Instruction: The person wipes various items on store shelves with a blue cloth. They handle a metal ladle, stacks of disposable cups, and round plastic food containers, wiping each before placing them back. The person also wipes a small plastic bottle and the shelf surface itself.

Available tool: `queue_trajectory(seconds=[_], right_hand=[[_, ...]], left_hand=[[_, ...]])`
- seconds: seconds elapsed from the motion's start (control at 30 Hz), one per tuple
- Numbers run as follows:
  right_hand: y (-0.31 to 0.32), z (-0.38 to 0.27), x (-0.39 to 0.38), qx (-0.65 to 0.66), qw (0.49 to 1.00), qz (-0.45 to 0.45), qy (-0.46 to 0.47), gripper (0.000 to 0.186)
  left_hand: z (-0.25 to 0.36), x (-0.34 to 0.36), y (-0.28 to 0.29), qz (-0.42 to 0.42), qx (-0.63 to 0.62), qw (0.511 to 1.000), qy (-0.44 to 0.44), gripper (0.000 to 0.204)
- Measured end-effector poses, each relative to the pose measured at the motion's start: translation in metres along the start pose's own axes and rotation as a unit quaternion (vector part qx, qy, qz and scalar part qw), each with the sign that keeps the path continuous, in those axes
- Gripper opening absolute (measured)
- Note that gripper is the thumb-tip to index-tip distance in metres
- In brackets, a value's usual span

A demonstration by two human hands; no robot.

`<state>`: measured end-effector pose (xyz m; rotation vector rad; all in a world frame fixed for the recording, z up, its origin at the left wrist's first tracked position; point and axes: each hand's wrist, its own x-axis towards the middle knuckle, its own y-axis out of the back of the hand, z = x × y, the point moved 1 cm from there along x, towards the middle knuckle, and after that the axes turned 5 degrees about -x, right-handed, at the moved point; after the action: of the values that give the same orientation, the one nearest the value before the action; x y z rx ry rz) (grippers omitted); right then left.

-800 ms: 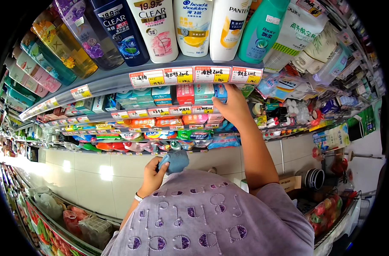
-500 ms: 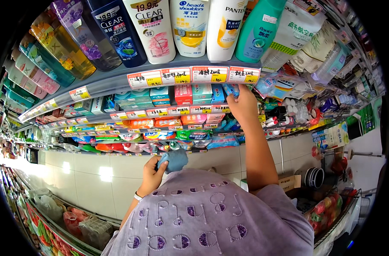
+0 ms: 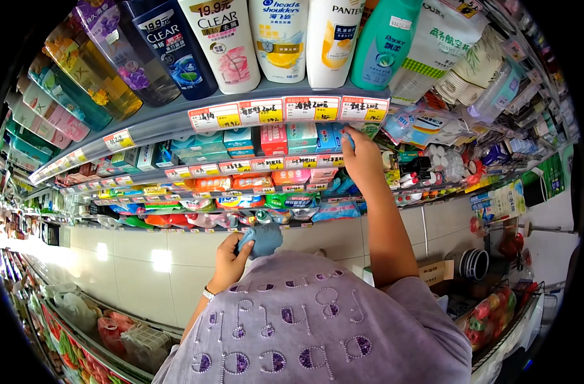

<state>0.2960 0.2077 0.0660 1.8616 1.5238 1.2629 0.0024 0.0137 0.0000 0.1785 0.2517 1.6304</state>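
Pale tiled floor point(image 3: 138, 288) spreads out below the top shelf point(image 3: 157, 130), which bends across in front of the purple shirt point(image 3: 385, 320). Tall bottles point(image 3: 279, 48) crowd along the top shelf, with a green bottle point(image 3: 385, 51) near its right end. Lower than the top shelf, I see the left hand point(image 3: 230, 259), its fingers clenched around a blue cloth point(image 3: 263, 240). The right hand point(image 3: 365, 160) reaches in just under the top shelf's right end; its thumb lies by the blue boxes point(image 3: 324, 139) there, but the other fingers are mostly hidden, so I can't tell whether they grip one. A red box point(image 3: 274, 139) sits left of these, also beneath the top shelf. Price tags point(image 3: 311, 109) line the top shelf's edge, and a pale wristband point(image 3: 207, 294) circles the left wrist, well below it.
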Motion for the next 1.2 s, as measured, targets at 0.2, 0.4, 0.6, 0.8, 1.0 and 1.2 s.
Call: queue_trajectory(seconds=[0.2,0.4,0.6,0.8,1.0,1.2], right_hand=[[0.005,0.005,0.003,0.021,0.999,-0.034,-0.004,0.033],[0.013,-0.007,0.003,-0.016,0.998,-0.06,-0.01,0.033],[0.022,-0.028,-0.001,0.016,0.995,0.029,0.097,0.036],[0.012,-0.06,0.005,0.115,0.985,-0.053,0.116,0.04],[-0.001,-0.067,0.015,0.072,0.985,-0.09,0.125,0.045],[-0.004,-0.066,0.017,0.071,0.985,-0.103,0.116,0.047]], left_hand=[[-0.002,-0.003,0.0,0.002,0.003,1.0,0.005,0.012],[-0.003,-0.004,-0.001,0.006,-0.002,1.0,0.014,0.013],[-0.001,-0.004,0.003,0.014,-0.004,1.0,0.019,0.014],[-0.001,-0.006,0.008,0.021,-0.001,1.0,0.012,0.014],[-0.011,-0.011,0.014,0.029,-0.021,0.999,0.026,0.013],[-0.012,-0.016,0.02,0.045,-0.049,0.997,0.034,0.013]])
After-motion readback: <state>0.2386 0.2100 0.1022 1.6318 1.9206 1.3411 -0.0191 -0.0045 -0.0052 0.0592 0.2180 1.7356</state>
